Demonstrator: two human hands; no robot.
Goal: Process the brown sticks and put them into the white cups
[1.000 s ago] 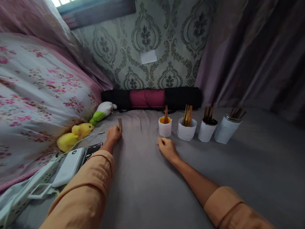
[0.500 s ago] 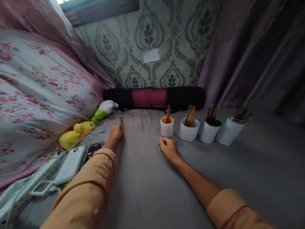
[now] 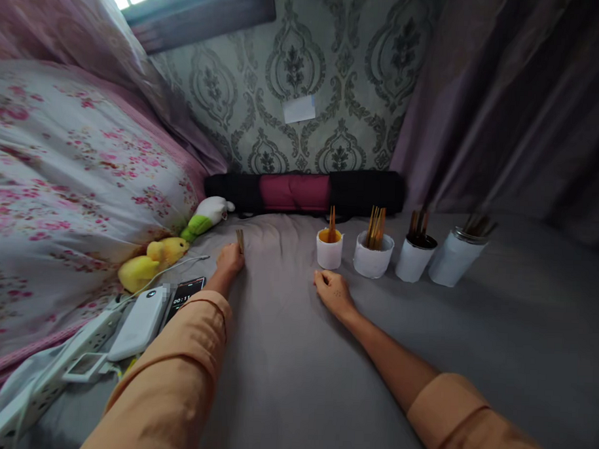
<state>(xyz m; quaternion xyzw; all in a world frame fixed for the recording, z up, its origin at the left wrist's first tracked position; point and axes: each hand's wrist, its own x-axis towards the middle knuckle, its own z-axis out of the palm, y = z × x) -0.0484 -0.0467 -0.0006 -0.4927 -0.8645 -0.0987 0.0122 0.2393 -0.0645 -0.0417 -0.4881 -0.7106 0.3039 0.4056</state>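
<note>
My left hand is closed around a small bundle of thin wooden sticks, whose upper ends stand above the fist. My right hand lies on the grey sheet with its fingers curled closed, and nothing shows in them. It is just in front of a short white cup with a yellow inside and a few orange-brown sticks. To the right are a wider white cup with several sticks, a taller white-wrapped can with darker sticks, and a white-wrapped jar, tilted in view, also with sticks.
A black and maroon roll lies along the wall. On the left are a white-green plush toy, a yellow plush toy, a white power bank, a phone showing a timer, and a power strip with cables.
The whole view has shifted very slightly. Both hands keep their places and their closed shape, and the sticks and containers have not moved.
</note>
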